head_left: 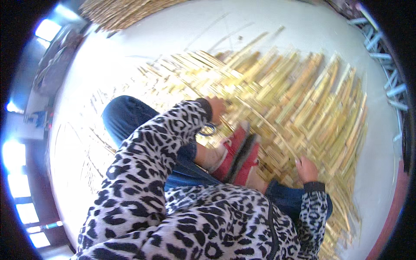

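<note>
Person squatting on woven bamboo mat point(303, 99); left hand point(215, 105) fingers gripping strip, right hand point(307, 169) pressing flat, fingers spread, steadying weave.

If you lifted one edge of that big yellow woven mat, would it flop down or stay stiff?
The mat would probably bend rather than stay flat: it is woven from thin flat strips. It likely feels light for its size, since the strips look thin. Loose strip ends near the left hand might snag or slip apart.
</note>
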Motion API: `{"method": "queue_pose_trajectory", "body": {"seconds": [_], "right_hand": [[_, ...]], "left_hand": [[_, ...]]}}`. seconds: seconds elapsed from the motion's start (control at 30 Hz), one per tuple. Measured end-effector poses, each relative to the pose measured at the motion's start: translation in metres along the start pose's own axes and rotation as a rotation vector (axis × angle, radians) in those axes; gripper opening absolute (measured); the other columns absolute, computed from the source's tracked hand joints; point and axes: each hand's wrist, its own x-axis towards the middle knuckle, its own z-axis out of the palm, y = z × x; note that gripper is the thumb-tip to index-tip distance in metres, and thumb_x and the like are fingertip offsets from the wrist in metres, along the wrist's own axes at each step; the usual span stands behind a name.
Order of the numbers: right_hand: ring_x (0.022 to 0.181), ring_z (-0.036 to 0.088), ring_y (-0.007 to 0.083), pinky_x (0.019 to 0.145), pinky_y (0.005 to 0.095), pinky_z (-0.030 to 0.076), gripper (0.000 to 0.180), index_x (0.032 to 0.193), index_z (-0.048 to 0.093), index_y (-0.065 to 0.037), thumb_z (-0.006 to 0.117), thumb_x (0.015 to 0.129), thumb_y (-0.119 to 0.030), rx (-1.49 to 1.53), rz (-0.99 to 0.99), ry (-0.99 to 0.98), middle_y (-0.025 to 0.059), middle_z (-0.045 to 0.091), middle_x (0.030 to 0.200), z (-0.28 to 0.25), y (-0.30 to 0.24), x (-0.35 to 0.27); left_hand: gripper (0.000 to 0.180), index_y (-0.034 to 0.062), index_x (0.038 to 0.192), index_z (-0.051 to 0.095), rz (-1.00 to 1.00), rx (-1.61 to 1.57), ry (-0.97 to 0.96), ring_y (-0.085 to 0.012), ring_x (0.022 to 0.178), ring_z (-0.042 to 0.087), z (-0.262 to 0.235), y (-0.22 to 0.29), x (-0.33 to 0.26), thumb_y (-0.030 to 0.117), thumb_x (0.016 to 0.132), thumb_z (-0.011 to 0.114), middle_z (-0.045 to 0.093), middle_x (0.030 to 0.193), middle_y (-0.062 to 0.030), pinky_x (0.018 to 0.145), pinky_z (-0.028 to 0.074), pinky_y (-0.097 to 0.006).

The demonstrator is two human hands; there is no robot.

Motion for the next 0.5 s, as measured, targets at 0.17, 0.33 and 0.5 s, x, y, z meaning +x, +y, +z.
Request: {"method": "queue_pose_trajectory", "body": {"seconds": [0.17,0.33,0.5], "right_hand": [[0.091,0.060,0.0406,0.078,0.0504,0.047,0.036,0.095,0.060,0.000,0.055,0.090,-0.035,-0.041,0.053,0.017,0.0241,0.062,0.097,-0.004,-0.010,-0.004],[0.096,0.058,0.0404,0.083,0.0482,0.047,0.036,0.099,0.061,0.002,0.058,0.089,-0.033,-0.052,0.011,0.051,0.0233,0.061,0.100,-0.001,-0.014,-0.007],[0.101,0.057,0.0404,0.089,0.0465,0.045,0.036,0.110,0.061,0.001,0.059,0.088,-0.028,-0.057,0.029,0.041,0.0235,0.061,0.106,-0.011,-0.025,-0.010]], "left_hand": [[0.024,0.0199,0.095,0.069,0.032,0.217,0.047,-0.0259,0.100,0.057,-0.004,0.008,-0.006,0.027,0.072,0.067,0.058,0.102,-0.0045,0.073,0.049,-0.044],[0.016,0.0210,0.094,0.068,0.069,0.271,0.087,-0.0244,0.099,0.060,0.006,0.003,-0.004,0.026,0.079,0.063,0.061,0.101,-0.0044,0.072,0.050,-0.041],[0.015,0.0135,0.096,0.062,0.015,0.089,0.222,-0.0259,0.097,0.062,-0.015,-0.007,0.004,0.021,0.083,0.058,0.064,0.095,-0.0079,0.074,0.051,-0.041]]}}
